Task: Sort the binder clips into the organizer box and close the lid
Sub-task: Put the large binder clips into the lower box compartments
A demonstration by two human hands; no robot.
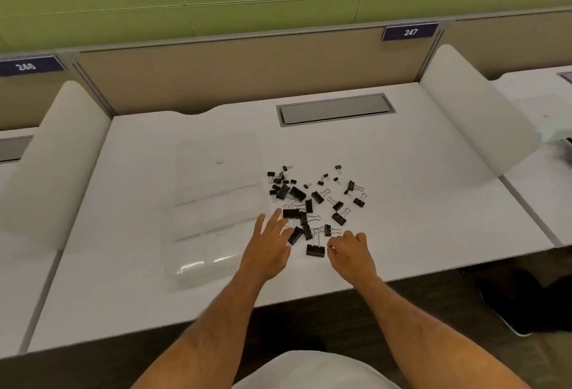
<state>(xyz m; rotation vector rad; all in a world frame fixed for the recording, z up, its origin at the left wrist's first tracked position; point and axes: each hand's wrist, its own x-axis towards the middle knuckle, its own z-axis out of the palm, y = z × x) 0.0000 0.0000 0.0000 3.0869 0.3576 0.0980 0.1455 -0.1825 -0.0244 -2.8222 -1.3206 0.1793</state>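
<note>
Left hand (pixel 270 243): fingers straight and spread, flat over the white desk (pixel 418 203), holding nothing. Its fingertips lie at the near-left fringe of the binder clips (pixel 309 203), just beside a large black clip (pixel 291 213).

Right hand (pixel 349 248): fingers curled downward at the near edge of the pile, next to another large clip (pixel 315 249). Whether the fingertips pinch a wire handle cannot be told.

The clips, black and of mixed sizes, lie scattered loose on the desk, beyond and between both hands.

The clear organizer box (pixel 216 203) lies directly left of the pile, lid open and laid back toward the partition; its compartments appear to contain no clips. The left hand sits just beside its right wall.

Bare desk surface extends right of the pile to a frosted side divider (pixel 476 116). A grey cable hatch (pixel 335 109) sits beyond the clips. The desk's near edge runs under both forearms.
</note>
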